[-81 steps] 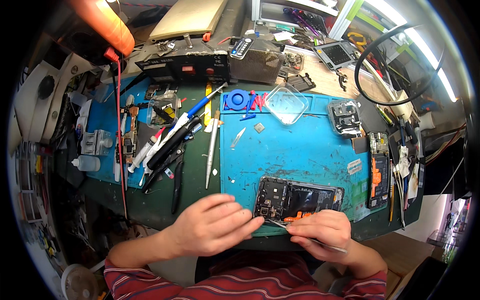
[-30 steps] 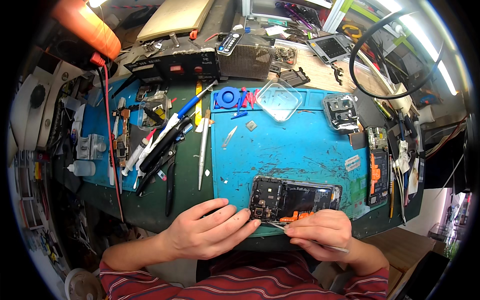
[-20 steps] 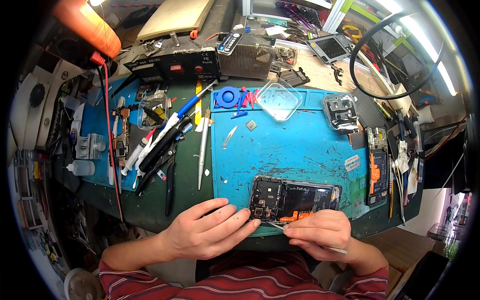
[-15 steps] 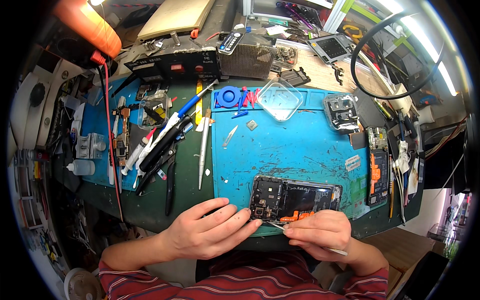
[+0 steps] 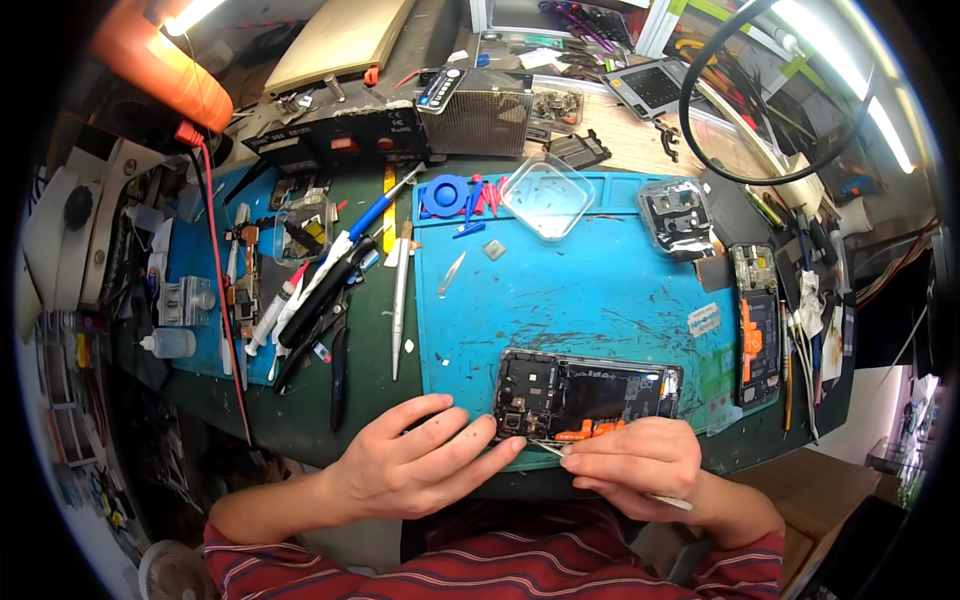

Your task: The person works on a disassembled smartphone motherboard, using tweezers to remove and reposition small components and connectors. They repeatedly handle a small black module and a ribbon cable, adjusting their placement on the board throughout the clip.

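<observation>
An opened smartphone (image 5: 620, 393) lies on the blue mat (image 5: 560, 300), its black inner parts and an orange ribbon piece (image 5: 590, 431) exposed. My right hand (image 5: 635, 460) pinches a slim, pale metal tool; its pointed tip (image 5: 545, 447) is at the phone's near edge, beside the camera corner. Whether the tool has one arm or two cannot be made out. My left hand (image 5: 425, 458) is open, fingers stretched and slightly apart, with fingertips at the phone's near left corner. The left thumb is hidden.
Left of the mat lie a metal pen-shaped tool (image 5: 402, 310), black pliers (image 5: 338, 375) and a syringe (image 5: 270, 322). Farther back are a clear plastic box (image 5: 548, 197) and a blue round holder (image 5: 446, 197). A second opened phone (image 5: 757, 330) rests at right.
The whole view has shifted slightly, so the bench appears a little farther left. Both hands and the tool keep nearly the same pose at the phone.
</observation>
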Demonstrator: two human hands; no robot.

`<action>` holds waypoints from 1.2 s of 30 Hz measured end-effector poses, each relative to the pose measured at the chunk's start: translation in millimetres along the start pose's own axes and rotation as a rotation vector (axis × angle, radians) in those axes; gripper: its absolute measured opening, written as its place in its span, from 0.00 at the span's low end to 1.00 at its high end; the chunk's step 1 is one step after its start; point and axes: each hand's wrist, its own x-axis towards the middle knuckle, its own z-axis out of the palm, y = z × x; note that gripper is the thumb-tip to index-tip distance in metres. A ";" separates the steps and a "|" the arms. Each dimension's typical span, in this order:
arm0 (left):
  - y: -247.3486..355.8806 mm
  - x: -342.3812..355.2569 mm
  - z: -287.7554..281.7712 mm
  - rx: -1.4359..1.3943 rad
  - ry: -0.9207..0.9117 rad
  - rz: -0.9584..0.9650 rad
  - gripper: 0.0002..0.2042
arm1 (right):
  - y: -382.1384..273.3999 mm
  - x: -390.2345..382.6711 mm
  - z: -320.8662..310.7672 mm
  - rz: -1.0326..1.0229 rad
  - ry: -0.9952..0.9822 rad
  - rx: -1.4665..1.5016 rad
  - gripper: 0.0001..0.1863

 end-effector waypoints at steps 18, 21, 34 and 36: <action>6.3 -1.2 0.6 0.000 0.000 -0.042 0.19 | 0.0 2.0 0.9 0.003 -0.010 0.013 0.12; 7.2 -2.6 2.3 -0.015 0.027 -0.051 0.20 | 0.8 1.0 0.4 0.001 -0.012 0.014 0.12; 6.3 -3.2 4.0 -0.020 0.101 -0.060 0.18 | 0.5 2.2 2.3 0.017 -0.004 0.001 0.13; 4.7 -2.0 2.3 -0.028 0.102 -0.054 0.17 | 0.7 2.2 1.7 0.006 -0.003 -0.001 0.13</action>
